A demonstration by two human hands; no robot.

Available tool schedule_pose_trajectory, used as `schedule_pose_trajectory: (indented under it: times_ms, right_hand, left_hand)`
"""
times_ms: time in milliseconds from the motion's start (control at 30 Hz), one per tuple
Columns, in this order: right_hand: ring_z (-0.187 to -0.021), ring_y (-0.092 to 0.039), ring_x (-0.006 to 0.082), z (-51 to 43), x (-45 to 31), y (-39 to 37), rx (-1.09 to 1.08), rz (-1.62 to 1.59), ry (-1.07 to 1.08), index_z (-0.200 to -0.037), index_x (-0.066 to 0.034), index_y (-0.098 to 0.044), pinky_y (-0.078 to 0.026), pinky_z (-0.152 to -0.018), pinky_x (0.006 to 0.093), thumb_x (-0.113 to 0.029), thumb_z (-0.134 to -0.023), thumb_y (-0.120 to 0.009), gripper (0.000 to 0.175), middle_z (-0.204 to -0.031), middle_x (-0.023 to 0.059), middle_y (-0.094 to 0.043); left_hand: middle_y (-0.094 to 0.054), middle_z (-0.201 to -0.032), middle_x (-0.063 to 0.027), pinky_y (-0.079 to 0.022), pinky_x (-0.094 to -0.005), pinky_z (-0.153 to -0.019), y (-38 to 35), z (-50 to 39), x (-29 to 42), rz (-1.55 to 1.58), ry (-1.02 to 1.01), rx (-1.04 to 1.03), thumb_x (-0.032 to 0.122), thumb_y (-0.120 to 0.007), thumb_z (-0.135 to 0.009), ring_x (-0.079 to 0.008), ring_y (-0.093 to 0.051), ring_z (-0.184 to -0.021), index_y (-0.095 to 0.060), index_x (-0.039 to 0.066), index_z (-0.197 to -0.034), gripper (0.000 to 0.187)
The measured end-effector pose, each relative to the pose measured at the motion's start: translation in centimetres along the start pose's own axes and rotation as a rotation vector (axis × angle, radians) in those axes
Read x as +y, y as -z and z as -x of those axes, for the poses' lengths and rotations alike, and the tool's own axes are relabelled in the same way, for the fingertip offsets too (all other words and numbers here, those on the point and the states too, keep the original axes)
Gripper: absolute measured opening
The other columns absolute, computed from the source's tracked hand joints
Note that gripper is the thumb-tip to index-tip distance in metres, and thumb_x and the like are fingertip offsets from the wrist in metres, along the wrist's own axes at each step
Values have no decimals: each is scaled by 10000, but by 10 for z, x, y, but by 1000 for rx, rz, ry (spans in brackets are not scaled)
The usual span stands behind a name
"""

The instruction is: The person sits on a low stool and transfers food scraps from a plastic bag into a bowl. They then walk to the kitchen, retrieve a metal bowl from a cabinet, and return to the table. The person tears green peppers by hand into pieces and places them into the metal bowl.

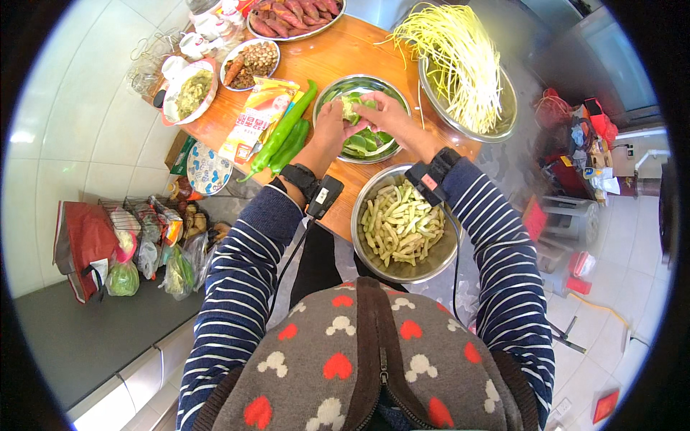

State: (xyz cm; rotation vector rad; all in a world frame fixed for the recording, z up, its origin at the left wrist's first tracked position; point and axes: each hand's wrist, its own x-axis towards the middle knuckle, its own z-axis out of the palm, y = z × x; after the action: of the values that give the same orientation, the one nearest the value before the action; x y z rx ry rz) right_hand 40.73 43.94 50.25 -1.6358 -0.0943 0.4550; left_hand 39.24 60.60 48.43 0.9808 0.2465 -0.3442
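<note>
My left hand (330, 128) and my right hand (392, 114) meet above a steel bowl (319, 102). Between their fingers is a piece of green pepper (350, 109) with its pale seed core showing; both hands seem to grip it, though fingers hide part. Torn green pepper pieces (360, 144) lie in the bowl below. Two whole long green peppers (285, 129) rest on the table left of my left hand, beside a yellow and white printed food packet (256, 118). Nearer my body, under my right wrist, stands a steel bowl of cut green beans (401, 226).
On the wooden table (337, 54) stand a plate of sweet potatoes (294, 16), a dish of nuts (253, 62) and a bowl of mashed food (191, 94). A large bowl of yellow chives (458, 70) sits at the right edge. Bagged vegetables (180, 272) hang at left.
</note>
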Motion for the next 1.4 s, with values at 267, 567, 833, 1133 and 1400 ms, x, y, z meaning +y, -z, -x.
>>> schedule_pose_trajectory:
  times_ms: [267, 567, 833, 1133, 1400]
  right_hand:
    - [-719, -624, 351, 0, -3, 7, 146, 538, 368, -1100, -38, -614, -491, -651, 402, -185, -862, -638, 281, -792, 185, -642]
    - [-898, -618, 410, 1, -13, -7, 219, 702, 349, -1043, -40, -626, -482, -765, 479, -186, -859, -614, 236, -927, 229, -658]
    - [-854, -615, 418, -9, -6, 0, 37, 572, 216, -1042, -27, -612, -482, -753, 460, -200, -894, -542, 238, -880, 240, -644]
    - [-716, -597, 268, -12, -1, -8, 74, 67, -55, -968, -17, -591, -484, -632, 371, -191, -933, -535, 186, -830, 148, -627]
    - [-624, -538, 122, -17, 1, -5, 152, -399, -202, -1054, -28, -562, -492, -544, 272, -164, -985, -514, 159, -811, 56, -592]
  left_hand:
    - [-585, -999, -77, -555, -308, -595, -14, 14, 28, -518, 101, 5, 503, -573, -925, -171, -619, -679, -457, 45, -1241, 569]
    - [-576, -864, -44, -450, -220, -502, -20, 7, 18, -548, 150, 194, 364, -652, -907, -134, -603, -654, -485, 81, -1077, 370]
    - [-544, -943, -11, -477, -229, -583, 0, 9, 13, -530, 44, 11, 237, -593, -943, -100, -559, -727, -435, 113, -1118, 267]
    - [-493, -1079, 19, -518, -265, -733, -2, 19, 29, -445, 5, -129, 226, -574, -948, -84, -510, -952, -432, 173, -1169, 269]
    - [-590, -1012, -19, -497, -234, -682, 1, 14, 29, 19, 59, -153, 211, -536, -976, -122, -578, -817, -512, 114, -1158, 208]
